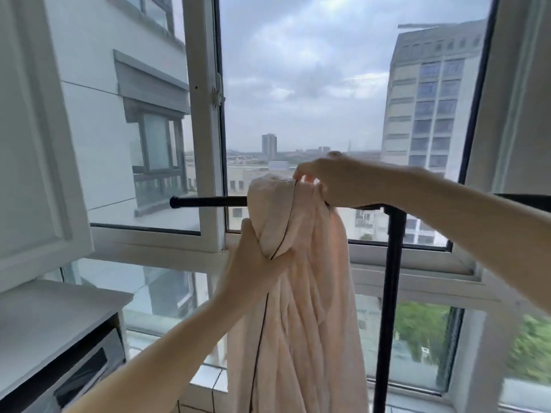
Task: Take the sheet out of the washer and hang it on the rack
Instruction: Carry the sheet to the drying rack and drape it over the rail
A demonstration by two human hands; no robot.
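Observation:
A pale pink sheet with a thin dark piping line hangs bunched over the black rack's top bar and falls in long folds past the bottom of the view. My right hand pinches the fabric at the top, right over the bar. My left hand grips a bunched fold of the sheet lower down, below the bar. The rack's black upright post stands just right of the sheet. The washer is not in view.
A large window with white frames is right behind the rack, with buildings outside. A white cabinet door stands at the left, above a white counter with a dark appliance beneath. A tiled sill runs along the bottom.

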